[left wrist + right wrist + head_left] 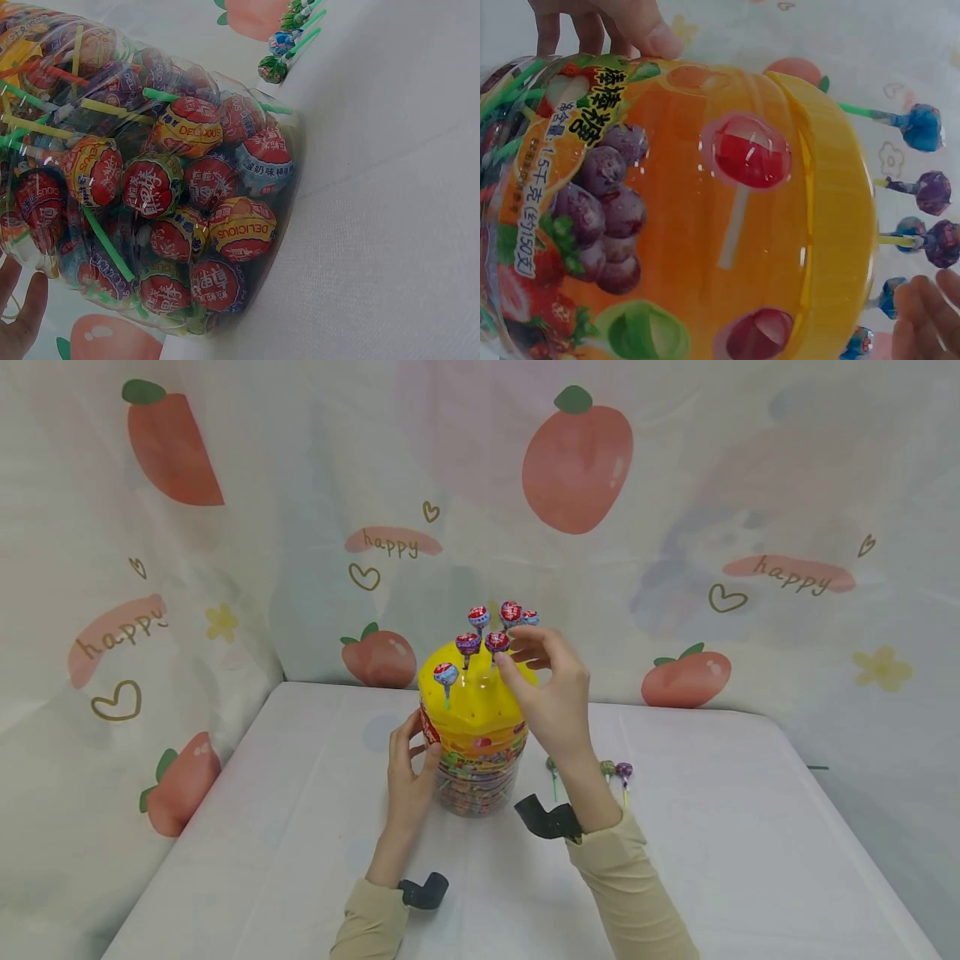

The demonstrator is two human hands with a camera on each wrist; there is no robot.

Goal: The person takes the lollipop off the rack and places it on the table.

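A large clear jar of lollipops [480, 787] with a yellow lid [487, 697] stands upright on the table. Several wrapped lollipops rise from the lid by their sticks, among them a blue one [446, 674] at the front left and a purple one [497, 642]. My left hand [411, 777] holds the jar's left side, thumb toward the front and fingers farther back. Above the lid's right side is my right hand [551, 685], thumb and fingers apart beside the purple lollipop. In the right wrist view its fingers [926, 315] lie close to the lollipop heads.
Several loose lollipops [624, 770] lie on the white table [720, 827] right of the jar, partly hidden behind my right forearm. A printed cloth [480, 460] hangs behind and beside the table. Each wrist wears a black mount [424, 892].
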